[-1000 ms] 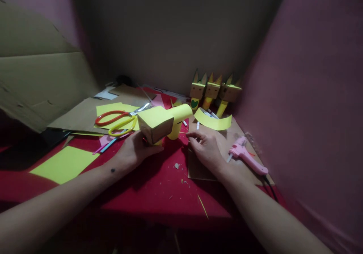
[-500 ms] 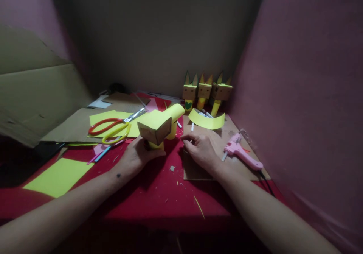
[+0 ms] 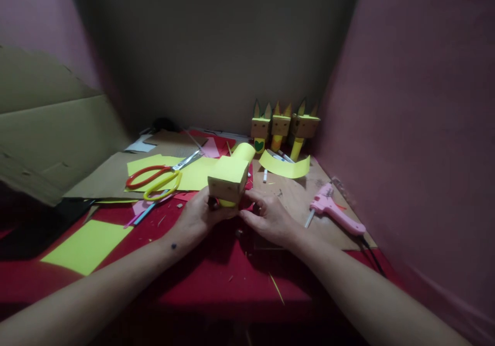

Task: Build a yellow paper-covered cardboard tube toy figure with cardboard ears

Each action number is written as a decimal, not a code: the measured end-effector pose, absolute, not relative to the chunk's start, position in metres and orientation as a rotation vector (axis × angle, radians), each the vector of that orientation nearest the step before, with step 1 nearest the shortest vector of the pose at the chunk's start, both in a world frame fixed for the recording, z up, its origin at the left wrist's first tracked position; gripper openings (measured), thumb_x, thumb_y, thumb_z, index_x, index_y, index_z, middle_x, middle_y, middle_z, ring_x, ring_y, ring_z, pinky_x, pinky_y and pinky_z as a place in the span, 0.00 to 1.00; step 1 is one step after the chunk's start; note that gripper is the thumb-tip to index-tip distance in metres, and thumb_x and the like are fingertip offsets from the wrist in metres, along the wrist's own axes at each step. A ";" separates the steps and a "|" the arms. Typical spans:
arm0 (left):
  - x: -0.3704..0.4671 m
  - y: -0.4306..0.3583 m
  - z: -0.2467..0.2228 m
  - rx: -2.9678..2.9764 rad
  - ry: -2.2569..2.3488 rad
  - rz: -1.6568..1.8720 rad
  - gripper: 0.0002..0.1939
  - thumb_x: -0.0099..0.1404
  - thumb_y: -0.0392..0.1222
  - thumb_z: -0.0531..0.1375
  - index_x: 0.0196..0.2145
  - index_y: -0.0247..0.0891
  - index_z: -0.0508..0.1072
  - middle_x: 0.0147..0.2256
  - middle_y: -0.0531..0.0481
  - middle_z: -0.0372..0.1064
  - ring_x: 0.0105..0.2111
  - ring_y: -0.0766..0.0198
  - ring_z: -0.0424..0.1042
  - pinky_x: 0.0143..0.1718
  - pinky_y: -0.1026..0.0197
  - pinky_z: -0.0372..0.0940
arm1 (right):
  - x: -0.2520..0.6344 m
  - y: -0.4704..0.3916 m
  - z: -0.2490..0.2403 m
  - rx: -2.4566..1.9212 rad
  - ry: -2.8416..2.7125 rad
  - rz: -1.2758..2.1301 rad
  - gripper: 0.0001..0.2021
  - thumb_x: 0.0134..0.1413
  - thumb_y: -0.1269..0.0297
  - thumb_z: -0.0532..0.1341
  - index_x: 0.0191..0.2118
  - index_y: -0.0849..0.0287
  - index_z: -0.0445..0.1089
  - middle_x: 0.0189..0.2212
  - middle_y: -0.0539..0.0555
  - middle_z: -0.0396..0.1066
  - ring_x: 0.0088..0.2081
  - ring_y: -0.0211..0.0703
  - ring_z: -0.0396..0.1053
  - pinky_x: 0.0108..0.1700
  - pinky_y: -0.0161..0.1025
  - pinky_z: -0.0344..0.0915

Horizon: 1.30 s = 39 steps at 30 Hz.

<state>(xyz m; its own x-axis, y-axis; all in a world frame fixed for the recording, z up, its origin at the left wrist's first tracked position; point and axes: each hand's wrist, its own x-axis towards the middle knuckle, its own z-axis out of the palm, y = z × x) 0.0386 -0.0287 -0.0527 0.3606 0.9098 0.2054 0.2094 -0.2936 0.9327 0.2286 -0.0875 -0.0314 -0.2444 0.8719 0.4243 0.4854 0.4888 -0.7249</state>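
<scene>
A cardboard figure (image 3: 228, 176) has a boxy head with a yellow paper top and a yellow body beneath. My left hand (image 3: 199, 213) is closed around its lower part. Close against its right side is my right hand (image 3: 266, 213), fingers curled and thumb near the figure's base; whether anything small sits in those fingertips is hidden. Behind the figure lies a rolled yellow paper (image 3: 244, 152). Scissors (image 3: 164, 176) with one red and one yellow handle rest on yellow paper to the left.
A pink glue gun (image 3: 336, 209) lies on a cardboard sheet (image 3: 286, 207) at right, its cord trailing. Several finished-looking figures (image 3: 281, 125) with pointed ears stand at the back. A curved yellow strip (image 3: 286, 164) is before them. Yellow paper (image 3: 87, 245) lies front left.
My left hand has brought the figure rightward and turned it so a face side points toward me. My right hand has come in from the cardboard to the figure's side.
</scene>
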 end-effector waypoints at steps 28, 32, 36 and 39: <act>0.038 -0.049 -0.041 1.685 0.941 0.960 0.11 0.58 0.41 0.61 0.39 0.39 0.75 0.38 0.46 0.75 0.38 0.55 0.74 0.41 0.52 0.71 | 0.228 -0.085 -0.037 -1.353 -1.670 0.546 0.08 0.48 0.62 0.65 0.36 0.57 0.74 0.30 0.53 0.77 0.31 0.47 0.73 0.33 0.41 0.68; 0.033 -0.037 -0.029 1.585 1.025 1.003 0.11 0.57 0.41 0.62 0.39 0.39 0.73 0.33 0.48 0.73 0.28 0.59 0.72 0.29 0.56 0.69 | 0.228 -0.086 -0.033 -1.405 -1.667 0.536 0.08 0.46 0.61 0.64 0.33 0.56 0.72 0.28 0.53 0.76 0.29 0.48 0.72 0.30 0.41 0.68; 0.030 -0.013 -0.006 1.503 1.085 1.088 0.12 0.54 0.38 0.64 0.38 0.38 0.73 0.36 0.47 0.73 0.29 0.59 0.72 0.28 0.57 0.66 | 0.228 -0.086 -0.033 -1.382 -1.677 0.552 0.07 0.46 0.61 0.63 0.33 0.56 0.72 0.27 0.53 0.75 0.29 0.48 0.71 0.31 0.42 0.68; 0.037 0.007 0.007 1.454 1.056 1.174 0.13 0.52 0.35 0.64 0.37 0.37 0.74 0.40 0.45 0.74 0.41 0.54 0.72 0.37 0.56 0.66 | 0.228 -0.085 -0.035 -1.375 -1.673 0.573 0.07 0.45 0.60 0.64 0.32 0.56 0.71 0.27 0.53 0.74 0.29 0.47 0.71 0.30 0.42 0.67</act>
<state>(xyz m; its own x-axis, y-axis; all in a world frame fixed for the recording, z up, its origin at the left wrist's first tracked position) 0.0367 0.0067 0.0069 0.1642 0.9735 0.1592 0.0558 -0.1703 0.9838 0.2280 -0.0848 -0.0353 -0.0098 0.9435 0.3312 0.5424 0.2833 -0.7909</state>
